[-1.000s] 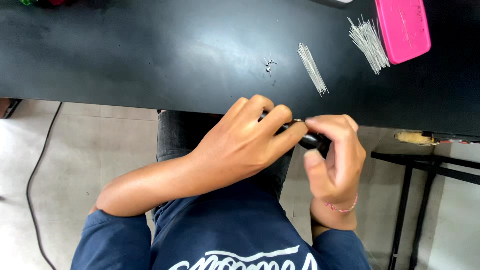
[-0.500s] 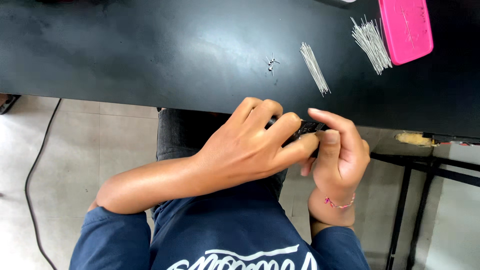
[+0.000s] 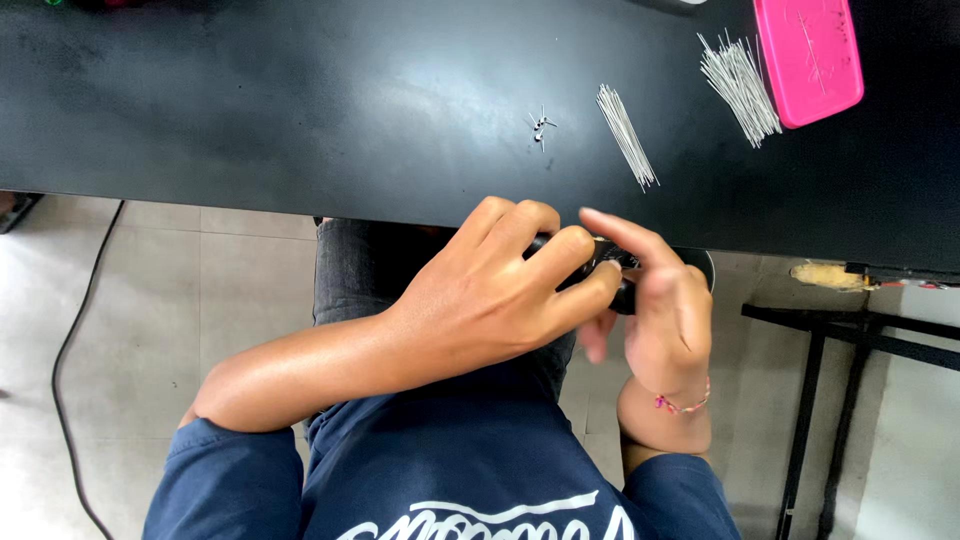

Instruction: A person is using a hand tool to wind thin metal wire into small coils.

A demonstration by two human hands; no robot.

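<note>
Two bundles of thin metal pins [image 3: 626,135] — one pink tray [image 3: 808,58] — one black table [image 3: 300,100].

We saw one package-like thing: a flat pink rectangular plastic box [image 3: 808,58] with rounded corners, lying at the black table's [image 3: 300,100] far right edge. No labels, signs or screens.

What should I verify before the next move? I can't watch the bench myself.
1. Both hands on the small black part: ok, left hand and right hand pinch it.
2. Part held off the black table: ok, just below its edge.
3. Nearer bundle of thin wires tidy: ok.
4. Farther wire bundle clear of pink box: not ok, touching.
5. Part's orientation: cannot tell, fingers cover it.
</note>
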